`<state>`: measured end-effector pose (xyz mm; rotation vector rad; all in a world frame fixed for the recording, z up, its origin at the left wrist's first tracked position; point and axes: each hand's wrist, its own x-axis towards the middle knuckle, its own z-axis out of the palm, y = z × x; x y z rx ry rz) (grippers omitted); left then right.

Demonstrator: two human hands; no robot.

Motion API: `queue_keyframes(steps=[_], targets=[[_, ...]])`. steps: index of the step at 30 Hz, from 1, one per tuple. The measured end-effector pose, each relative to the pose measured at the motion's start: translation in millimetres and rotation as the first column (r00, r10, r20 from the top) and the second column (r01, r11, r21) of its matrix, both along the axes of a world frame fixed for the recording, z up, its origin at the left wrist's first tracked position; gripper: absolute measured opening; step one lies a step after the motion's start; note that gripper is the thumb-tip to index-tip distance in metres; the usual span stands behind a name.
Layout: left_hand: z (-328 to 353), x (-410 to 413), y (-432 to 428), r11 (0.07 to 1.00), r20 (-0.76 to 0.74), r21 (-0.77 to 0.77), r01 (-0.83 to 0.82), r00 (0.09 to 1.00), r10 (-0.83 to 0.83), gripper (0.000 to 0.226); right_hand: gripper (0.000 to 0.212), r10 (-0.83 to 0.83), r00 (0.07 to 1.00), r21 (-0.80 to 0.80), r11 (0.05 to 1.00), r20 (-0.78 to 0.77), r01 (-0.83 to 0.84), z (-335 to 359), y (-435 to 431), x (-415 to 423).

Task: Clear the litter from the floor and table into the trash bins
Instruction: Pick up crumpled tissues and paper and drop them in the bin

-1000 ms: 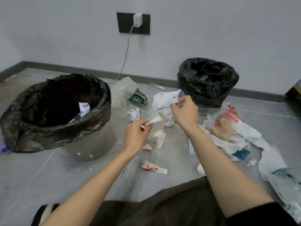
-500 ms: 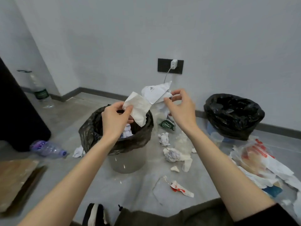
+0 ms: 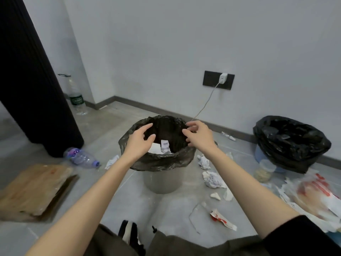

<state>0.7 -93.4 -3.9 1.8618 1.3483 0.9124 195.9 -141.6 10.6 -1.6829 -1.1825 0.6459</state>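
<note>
A grey trash bin [image 3: 160,182] lined with a dark bag stands on the floor in front of me. White paper scraps [image 3: 164,145] lie inside it. My left hand [image 3: 140,142] hovers over the bin's left rim with spread, relaxed fingers and holds nothing. My right hand [image 3: 198,135] hovers over the right rim, also empty, fingers loosely bent. A second bin [image 3: 287,143] with a black bag stands at the right by the wall. Crumpled paper [image 3: 213,179] and a red-and-white wrapper [image 3: 222,219] lie on the floor to the right of the near bin.
A crushed plastic bottle [image 3: 81,157] and a paper scrap [image 3: 112,161] lie left of the bin. Flat cardboard [image 3: 35,189] sits at the left. An upright bottle [image 3: 76,97] stands by a dark curtain [image 3: 31,80]. A plastic bag heap [image 3: 313,194] and a jar [image 3: 263,170] lie right.
Both hands carried white papers up over the grey bin and let them go; the papers now lie inside it and both hands are empty.
</note>
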Motion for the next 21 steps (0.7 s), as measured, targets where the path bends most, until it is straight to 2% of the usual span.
queue_keyframes(steps=[4, 7, 10, 13, 17, 21], targets=[[12.0, 11.5, -23.4, 0.995, 0.064, 0.064, 0.078, 0.995, -0.082, 0.036, 0.012, -0.022, 1.0, -0.088, 0.996, -0.017, 0.02, -12.9, -31.5, 24.7], [11.3, 28.8, -48.5, 0.98, 0.052, 0.09, 0.175, 0.982, -0.18, 0.029, 0.012, 0.032, 0.998, -0.239, 0.971, 0.053, -0.019, -30.2, -57.4, 41.6], [-6.2, 49.2, -68.8, 0.961, 0.019, 0.085, 0.263, 0.964, -0.265, 0.027, 0.015, 0.085, 0.991, -0.425, 0.904, 0.102, -0.034, -57.6, -72.3, 58.1], [-37.8, 63.0, -80.8, 0.949, -0.075, 0.075, 0.307, 0.95, -0.302, 0.028, 0.02, 0.158, 0.968, -0.563, 0.826, 0.192, -0.024, -87.4, -77.7, 69.5], [-85.5, 65.8, -84.8, 0.934, -0.254, -0.039, 0.354, 0.901, -0.352, 0.03, 0.035, 0.288, 0.903, -0.672, 0.74, 0.318, 0.0, -130.7, -78.4, 74.8], [-117.7, 61.6, -79.1, 0.927, -0.346, -0.143, 0.348, 0.859, -0.376, 0.032, 0.044, 0.336, 0.892, -0.756, 0.654, 0.304, 0.012, -184.0, -82.3, 77.5]])
